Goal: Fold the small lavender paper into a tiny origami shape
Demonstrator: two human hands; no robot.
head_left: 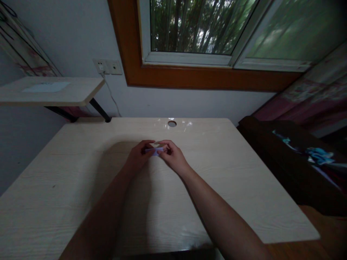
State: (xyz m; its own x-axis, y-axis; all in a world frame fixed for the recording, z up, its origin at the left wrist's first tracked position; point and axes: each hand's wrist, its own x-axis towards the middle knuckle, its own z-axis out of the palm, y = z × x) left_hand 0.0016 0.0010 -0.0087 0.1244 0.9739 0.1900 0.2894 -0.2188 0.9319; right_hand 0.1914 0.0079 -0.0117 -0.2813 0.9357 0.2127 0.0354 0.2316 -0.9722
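A small folded piece of pale purple paper (pixel 155 151) is held between both hands, low over the middle of the desk. My left hand (pixel 139 154) pinches its left end, thumb in front and fingers curled behind. At the right end, my right hand (pixel 173 156) grips it the same way, thumb on the near face. The index fingertips almost meet above the paper. Fingers cover both ends, so its full shape is hidden.
The light wood desk (pixel 222 195) has a round cable hole (pixel 172 124) near its back edge. A raised shelf (pixel 78 94) on black legs stands at the left back, with a paper sheet (pixel 46 87) on it. A cord (pixel 111 94) hangs from the wall socket (pixel 101 66). Dark furniture (pixel 271 159) stands at right.
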